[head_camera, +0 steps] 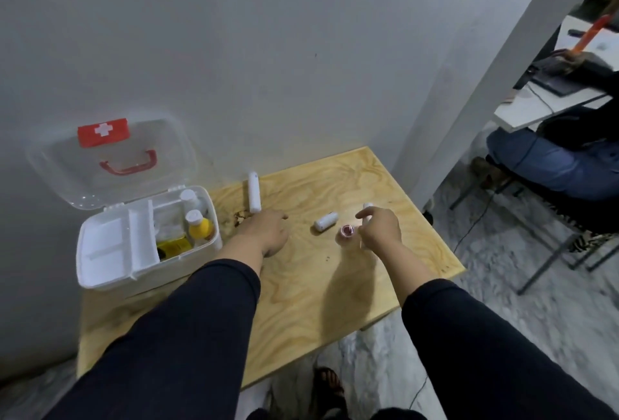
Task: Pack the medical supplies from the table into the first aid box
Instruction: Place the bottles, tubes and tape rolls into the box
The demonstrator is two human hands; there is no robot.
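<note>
The white first aid box [100, 272] stands open at the table's left, its clear lid [110, 158] leaning back against the wall. Inside it are a yellow bottle [200, 227], a white-capped bottle [189, 198] and a yellow packet [172, 247]. On the wooden table [301, 285] lie a long white tube [254, 192], a small white roll [325, 221] and a small pink roll [347, 231]. My left hand [268, 230] hovers palm down just right of the box, holding nothing. My right hand [380, 228] hangs over the pink roll with fingers loosely curled, partly hiding another white item [367, 206].
A grey wall runs close behind the table. The table's right and near edges drop to a marbled floor. A seated person [552, 165] and a metal-legged chair are at the far right. My foot [330, 382] shows below the table's near edge.
</note>
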